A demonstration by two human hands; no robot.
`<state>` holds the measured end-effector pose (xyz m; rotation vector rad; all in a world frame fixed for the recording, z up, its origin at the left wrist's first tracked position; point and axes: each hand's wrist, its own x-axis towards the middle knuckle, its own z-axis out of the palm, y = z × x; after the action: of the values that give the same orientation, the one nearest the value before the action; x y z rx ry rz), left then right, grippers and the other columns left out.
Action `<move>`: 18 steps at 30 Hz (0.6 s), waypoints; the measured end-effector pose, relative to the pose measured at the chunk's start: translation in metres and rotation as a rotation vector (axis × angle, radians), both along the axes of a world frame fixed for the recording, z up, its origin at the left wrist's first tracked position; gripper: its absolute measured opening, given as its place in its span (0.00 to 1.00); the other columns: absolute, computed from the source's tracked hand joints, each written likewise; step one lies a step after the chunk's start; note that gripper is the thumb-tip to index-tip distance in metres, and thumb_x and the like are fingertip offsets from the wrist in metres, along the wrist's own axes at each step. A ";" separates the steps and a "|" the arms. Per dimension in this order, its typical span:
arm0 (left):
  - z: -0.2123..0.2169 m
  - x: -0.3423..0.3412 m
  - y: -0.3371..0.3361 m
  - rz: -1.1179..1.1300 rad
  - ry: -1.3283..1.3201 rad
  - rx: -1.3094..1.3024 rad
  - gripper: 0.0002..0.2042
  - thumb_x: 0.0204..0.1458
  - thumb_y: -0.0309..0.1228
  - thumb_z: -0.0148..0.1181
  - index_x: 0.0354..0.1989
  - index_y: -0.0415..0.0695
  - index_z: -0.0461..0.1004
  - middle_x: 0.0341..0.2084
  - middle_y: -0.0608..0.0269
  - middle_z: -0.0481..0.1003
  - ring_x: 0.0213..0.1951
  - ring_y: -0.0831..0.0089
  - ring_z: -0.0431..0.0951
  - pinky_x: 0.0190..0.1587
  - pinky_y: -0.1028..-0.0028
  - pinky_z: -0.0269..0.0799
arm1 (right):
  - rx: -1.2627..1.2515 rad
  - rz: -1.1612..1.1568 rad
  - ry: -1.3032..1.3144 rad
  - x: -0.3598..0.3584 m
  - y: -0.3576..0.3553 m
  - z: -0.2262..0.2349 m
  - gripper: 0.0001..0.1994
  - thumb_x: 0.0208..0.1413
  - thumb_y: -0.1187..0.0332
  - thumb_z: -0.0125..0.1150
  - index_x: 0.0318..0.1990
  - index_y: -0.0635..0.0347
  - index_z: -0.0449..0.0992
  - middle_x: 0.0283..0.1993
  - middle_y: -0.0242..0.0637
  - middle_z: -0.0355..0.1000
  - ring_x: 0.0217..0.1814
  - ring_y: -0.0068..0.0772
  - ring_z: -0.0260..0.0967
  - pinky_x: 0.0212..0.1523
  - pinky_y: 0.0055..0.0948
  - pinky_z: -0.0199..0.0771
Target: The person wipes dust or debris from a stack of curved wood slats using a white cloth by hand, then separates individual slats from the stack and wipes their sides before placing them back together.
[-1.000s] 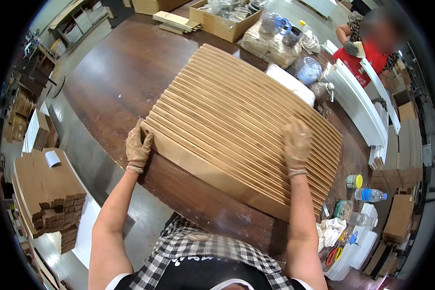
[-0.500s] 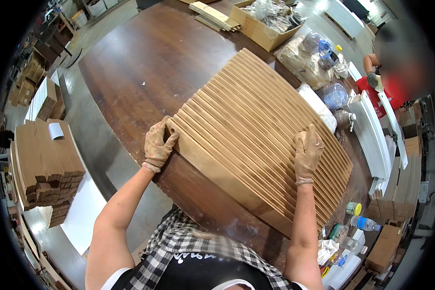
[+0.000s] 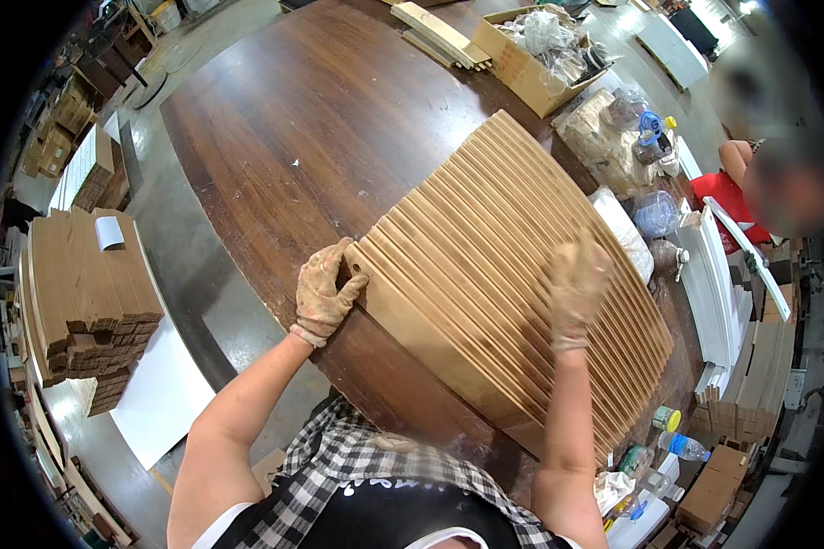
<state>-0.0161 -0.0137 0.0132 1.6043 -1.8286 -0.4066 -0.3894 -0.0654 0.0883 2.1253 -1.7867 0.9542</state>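
Observation:
A wide row of brown wooden strips (image 3: 485,265) lies side by side on a dark brown table (image 3: 293,110), their long edges forming ridges and grooves. My gloved left hand (image 3: 326,291) grips its left corner, thumb against the near face and fingers along the end, beside a small dark hole. Over the right part of the strips is my gloved right hand (image 3: 577,288), smeared by motion. I cannot make out its fingers, whether it touches the ridges, or whether anything is in it. Both gloves are pale and stained.
An open carton (image 3: 522,64) of plastic scraps stands at the far edge beside pale wooden strips (image 3: 435,32). Plastic bottles (image 3: 657,215) and bags line the right side, near white boards (image 3: 705,274). Another person (image 3: 734,165) works there. Stacked cardboard (image 3: 92,284) stands at left.
The view has shifted, so the table and strips sit a little differently in the picture. My left hand keeps its hold on the corner. My right hand has become blurred over the ridges.

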 end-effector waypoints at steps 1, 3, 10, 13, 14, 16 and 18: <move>0.002 -0.001 -0.001 -0.006 0.002 -0.014 0.34 0.57 0.55 0.59 0.63 0.41 0.68 0.54 0.48 0.74 0.56 0.50 0.72 0.60 0.56 0.66 | -0.010 0.082 0.013 0.025 -0.003 0.001 0.21 0.62 0.67 0.62 0.62 0.55 0.72 0.55 0.38 0.71 0.54 0.41 0.66 0.55 0.41 0.69; -0.001 -0.005 -0.005 -0.017 0.014 -0.041 0.33 0.56 0.54 0.60 0.62 0.41 0.69 0.52 0.47 0.75 0.55 0.49 0.73 0.58 0.55 0.67 | 0.055 0.350 -0.059 0.086 -0.006 -0.002 0.19 0.60 0.68 0.63 0.60 0.53 0.74 0.56 0.38 0.71 0.55 0.39 0.66 0.54 0.40 0.70; 0.005 -0.001 -0.001 -0.034 0.058 0.018 0.32 0.57 0.52 0.61 0.62 0.40 0.69 0.54 0.48 0.74 0.55 0.50 0.72 0.59 0.55 0.66 | -0.044 0.132 0.095 0.028 -0.028 -0.017 0.17 0.63 0.68 0.60 0.58 0.54 0.74 0.53 0.40 0.70 0.53 0.40 0.66 0.53 0.40 0.70; 0.006 0.001 -0.001 -0.033 0.054 0.013 0.32 0.57 0.52 0.61 0.62 0.40 0.68 0.53 0.48 0.74 0.55 0.49 0.73 0.59 0.55 0.66 | -0.013 0.155 -0.125 0.057 -0.035 -0.003 0.20 0.60 0.64 0.65 0.60 0.54 0.74 0.52 0.36 0.69 0.55 0.40 0.64 0.54 0.40 0.71; 0.006 -0.001 -0.002 -0.043 0.059 0.018 0.32 0.57 0.52 0.61 0.62 0.40 0.68 0.53 0.48 0.74 0.55 0.49 0.73 0.58 0.55 0.66 | 0.025 0.245 -0.101 0.082 -0.033 -0.007 0.20 0.60 0.62 0.65 0.59 0.54 0.74 0.51 0.36 0.69 0.54 0.40 0.64 0.54 0.40 0.71; 0.008 0.000 -0.002 -0.047 0.061 0.014 0.32 0.57 0.52 0.61 0.62 0.40 0.68 0.53 0.47 0.74 0.55 0.49 0.73 0.58 0.55 0.67 | 0.063 0.388 -0.033 0.123 -0.035 -0.005 0.19 0.61 0.61 0.65 0.57 0.54 0.75 0.51 0.36 0.70 0.52 0.40 0.65 0.53 0.40 0.70; 0.007 0.000 -0.004 -0.070 0.089 0.021 0.31 0.57 0.51 0.61 0.62 0.40 0.68 0.53 0.48 0.74 0.54 0.50 0.73 0.58 0.55 0.67 | 0.068 0.471 0.068 0.139 -0.040 -0.005 0.17 0.61 0.62 0.64 0.56 0.54 0.75 0.51 0.37 0.70 0.52 0.41 0.65 0.53 0.40 0.70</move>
<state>-0.0164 -0.0177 0.0206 1.5150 -1.8219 -0.5213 -0.2502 -0.1056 0.0835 2.6514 -1.3263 0.9095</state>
